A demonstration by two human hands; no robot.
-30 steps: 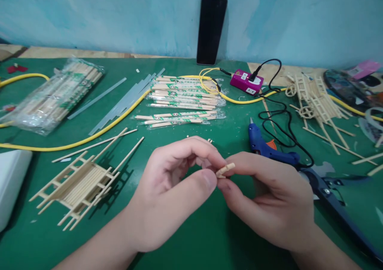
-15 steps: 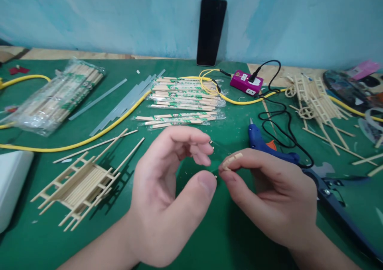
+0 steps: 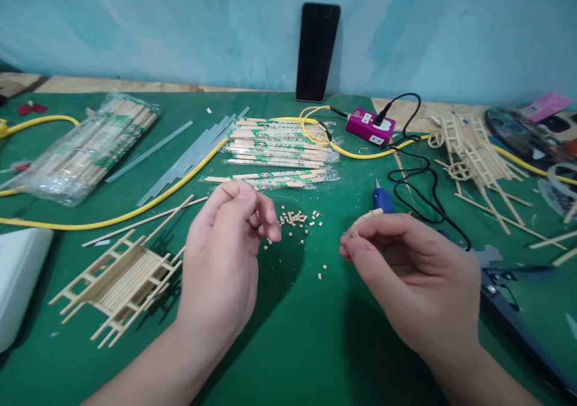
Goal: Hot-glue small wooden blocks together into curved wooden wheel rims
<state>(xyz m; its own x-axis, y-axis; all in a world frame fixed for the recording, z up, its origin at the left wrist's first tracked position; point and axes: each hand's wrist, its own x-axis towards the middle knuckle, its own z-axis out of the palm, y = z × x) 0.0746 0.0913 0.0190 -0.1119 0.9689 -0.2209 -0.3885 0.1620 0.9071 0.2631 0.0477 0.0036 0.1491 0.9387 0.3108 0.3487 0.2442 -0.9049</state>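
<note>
My right hand [image 3: 406,262] pinches a small curved wooden piece [image 3: 367,218] between thumb and forefinger; it looks built from short bits of stick. My left hand [image 3: 220,250] is closed, thumb pressed to the forefinger and the other fingers curled; whether anything is between them is hidden. Beyond and between the hands lies a scatter of tiny cut wooden bits [image 3: 295,218] on the green tabletop [image 3: 297,340]. Left of my left hand stands a small cart-like frame of thin sticks [image 3: 130,286]. Partly behind my right hand is a blue glue gun [image 3: 382,199].
Wrapped chopsticks [image 3: 279,145] and a fuller pack [image 3: 90,148] lie farther back, with glue sticks [image 3: 189,154] between them. A yellow cable [image 3: 148,205] crosses the table to a purple socket [image 3: 370,127]. Blue-handled cutters [image 3: 509,316], a finished-looking stick model [image 3: 473,154] and a phone [image 3: 318,51] stand around.
My left hand has drawn away leftward from my right, its fingers closing from a loose curl. My right hand has shifted slightly up and right with the wooden piece, exposing the tiny bits.
</note>
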